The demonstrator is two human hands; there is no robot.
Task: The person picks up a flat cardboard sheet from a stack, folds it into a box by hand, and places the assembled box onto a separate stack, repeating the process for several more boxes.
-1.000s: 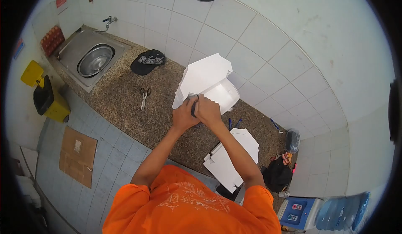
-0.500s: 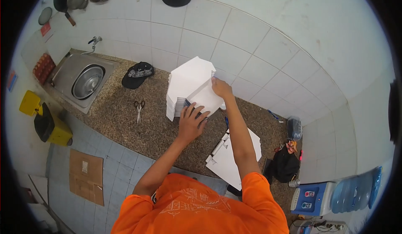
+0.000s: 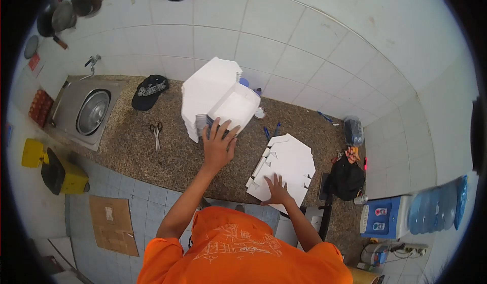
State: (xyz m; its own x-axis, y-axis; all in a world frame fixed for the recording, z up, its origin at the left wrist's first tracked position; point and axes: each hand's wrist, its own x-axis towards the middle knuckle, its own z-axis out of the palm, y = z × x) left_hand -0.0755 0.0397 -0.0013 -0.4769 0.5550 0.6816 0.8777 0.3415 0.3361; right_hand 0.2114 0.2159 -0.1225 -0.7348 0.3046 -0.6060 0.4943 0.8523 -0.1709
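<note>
A stack of white cardboard blanks stands on the speckled granite countertop, near the tiled wall. A shallow white tray, open side up, lies against the right side of the stack. The left hand is at the stack's near right corner, palm down, fingers loosely spread, fingertips at the near rim of the tray; whether they press or only rest there, I cannot tell. The right hand is right of the stack and nearer the person, palm down over a flat white cardboard blank with cut flaps along its edges. Its fingers are fanned open; how firmly they touch the sheet, I cannot tell

2 blue pens lie to the right of the stack. Left of the stack are black-handled scissors, blades toward the person, and a black baseball cap. Farther left of the stack, a steel sink holds a metal bowl. On the floor left of the stack are a yellow bin and a brown cardboard sheet. A water dispenser stands well right of the stack
</note>
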